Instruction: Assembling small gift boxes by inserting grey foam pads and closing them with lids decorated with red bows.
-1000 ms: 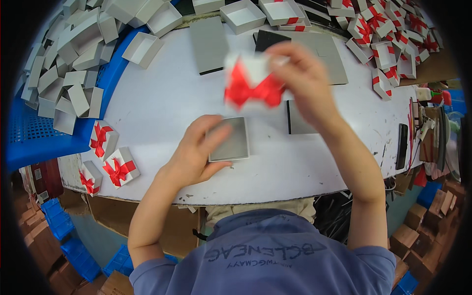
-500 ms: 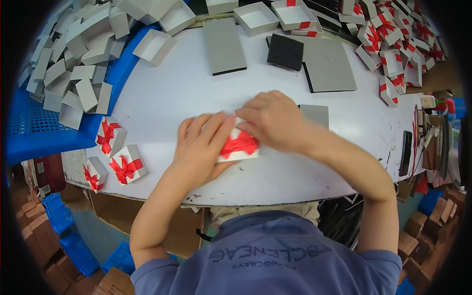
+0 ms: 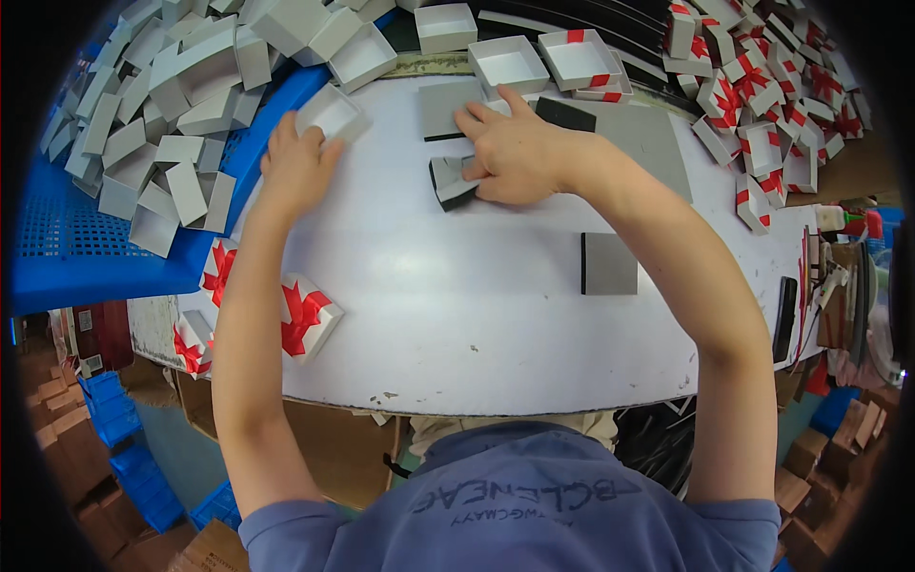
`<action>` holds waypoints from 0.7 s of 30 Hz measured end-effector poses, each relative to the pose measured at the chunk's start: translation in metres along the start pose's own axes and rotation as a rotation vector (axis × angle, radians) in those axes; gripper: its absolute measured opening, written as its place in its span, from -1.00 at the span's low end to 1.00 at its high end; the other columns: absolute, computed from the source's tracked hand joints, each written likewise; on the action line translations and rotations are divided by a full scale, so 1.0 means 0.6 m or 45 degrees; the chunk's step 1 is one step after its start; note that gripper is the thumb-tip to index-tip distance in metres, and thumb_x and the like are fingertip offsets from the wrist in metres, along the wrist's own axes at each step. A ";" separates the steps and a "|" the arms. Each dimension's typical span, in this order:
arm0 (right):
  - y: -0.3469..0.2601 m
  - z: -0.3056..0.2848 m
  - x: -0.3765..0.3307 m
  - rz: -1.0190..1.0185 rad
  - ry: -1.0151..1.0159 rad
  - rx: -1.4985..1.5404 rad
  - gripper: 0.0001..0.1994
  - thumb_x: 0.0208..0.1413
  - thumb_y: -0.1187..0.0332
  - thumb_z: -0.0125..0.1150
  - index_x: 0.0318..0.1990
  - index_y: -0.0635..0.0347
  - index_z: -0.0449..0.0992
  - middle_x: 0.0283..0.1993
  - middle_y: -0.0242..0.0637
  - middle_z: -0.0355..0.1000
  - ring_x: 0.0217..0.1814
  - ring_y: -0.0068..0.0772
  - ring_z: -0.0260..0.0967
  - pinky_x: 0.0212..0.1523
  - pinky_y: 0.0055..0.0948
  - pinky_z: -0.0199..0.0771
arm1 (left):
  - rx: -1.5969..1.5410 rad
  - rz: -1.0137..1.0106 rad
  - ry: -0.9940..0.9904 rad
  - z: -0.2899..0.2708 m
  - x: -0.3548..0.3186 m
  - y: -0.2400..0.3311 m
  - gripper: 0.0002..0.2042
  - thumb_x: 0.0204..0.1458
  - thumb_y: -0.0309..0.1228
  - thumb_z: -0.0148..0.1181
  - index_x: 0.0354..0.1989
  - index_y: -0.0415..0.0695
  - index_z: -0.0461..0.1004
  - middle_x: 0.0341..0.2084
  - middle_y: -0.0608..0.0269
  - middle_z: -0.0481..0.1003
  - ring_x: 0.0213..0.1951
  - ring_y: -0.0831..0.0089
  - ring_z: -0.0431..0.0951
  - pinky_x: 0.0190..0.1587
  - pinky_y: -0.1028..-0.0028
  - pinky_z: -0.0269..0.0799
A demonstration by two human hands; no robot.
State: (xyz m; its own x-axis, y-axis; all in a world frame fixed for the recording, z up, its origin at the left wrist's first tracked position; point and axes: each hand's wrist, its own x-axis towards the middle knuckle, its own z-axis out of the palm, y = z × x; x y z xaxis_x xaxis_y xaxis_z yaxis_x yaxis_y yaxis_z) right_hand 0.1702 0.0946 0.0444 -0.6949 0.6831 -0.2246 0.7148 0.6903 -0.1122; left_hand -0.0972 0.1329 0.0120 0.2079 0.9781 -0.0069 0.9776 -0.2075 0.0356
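My left hand reaches to the far left, its fingers and thumb around the near edge of an open white box. In the middle, my right hand pinches a small grey foam pad with black sides, which looks bent. Some fingers of that hand lie over a grey foam sheet behind it. Another square foam pad rests flat to the right. Beside my left forearm is a white box with a red ribbon bow; the forearm hides part of that area.
White open boxes heap in a blue crate at the left. Ribboned boxes pile up at the far right. More open boxes line the table's far edge. A black pad and a large grey sheet lie behind my right arm.
My hands have parted from the ribboned box in the middle and moved forward, left to the white box, right to the foam pad. A ribboned box now lies beside my left forearm.
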 end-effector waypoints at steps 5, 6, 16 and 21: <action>-0.029 0.008 -0.088 -0.016 0.822 0.311 -0.77 -0.08 0.40 0.12 -0.21 0.12 0.53 -0.15 -0.26 0.38 -0.02 -0.21 0.27 0.02 -0.23 0.14 | -0.551 0.356 -0.092 -0.020 -0.133 0.078 -0.44 -0.20 -0.38 0.33 -0.03 -0.24 0.19 -0.08 -0.14 0.25 -0.08 0.00 0.34 -0.06 0.34 0.29; -0.049 0.013 -0.099 -0.027 0.814 0.312 -0.77 -0.08 0.40 0.12 -0.21 0.12 0.53 -0.15 -0.26 0.38 -0.02 -0.21 0.27 0.02 -0.23 0.14 | -0.686 0.386 0.021 -0.015 -0.157 0.100 -0.36 -0.28 -0.40 0.39 -0.01 -0.26 0.16 -0.13 -0.10 0.27 -0.09 -0.02 0.34 -0.07 0.26 0.29; -0.023 0.009 -0.086 -0.347 0.634 0.663 -0.88 -0.13 0.41 0.18 -0.37 0.09 0.53 -0.16 -0.32 0.44 -0.10 -0.30 0.35 -0.10 -0.38 0.29 | -1.026 0.849 0.172 0.030 -0.214 0.117 -0.15 -0.41 -0.35 0.44 0.16 -0.10 0.10 0.11 0.04 0.20 -0.07 0.05 0.31 -0.09 0.20 0.30; 0.170 0.021 -0.121 0.357 0.870 -0.456 -0.83 -0.26 0.48 0.15 -0.40 0.13 0.50 -0.15 -0.26 0.42 0.01 -0.13 0.30 -0.01 -0.25 0.27 | -0.331 0.934 -0.043 -0.009 -0.239 0.091 -0.46 -0.37 -0.42 0.35 -0.05 0.14 0.43 0.17 0.28 0.19 0.07 -0.06 0.21 -0.01 0.11 0.23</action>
State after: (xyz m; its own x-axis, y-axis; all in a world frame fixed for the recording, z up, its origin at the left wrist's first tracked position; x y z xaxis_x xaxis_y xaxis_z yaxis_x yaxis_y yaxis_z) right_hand 0.2942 0.1124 0.0369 -0.4712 0.7562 0.4540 0.8810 0.4278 0.2019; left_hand -0.0736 -0.0184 0.0200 0.8032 0.5905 0.0789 0.5516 -0.7872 0.2758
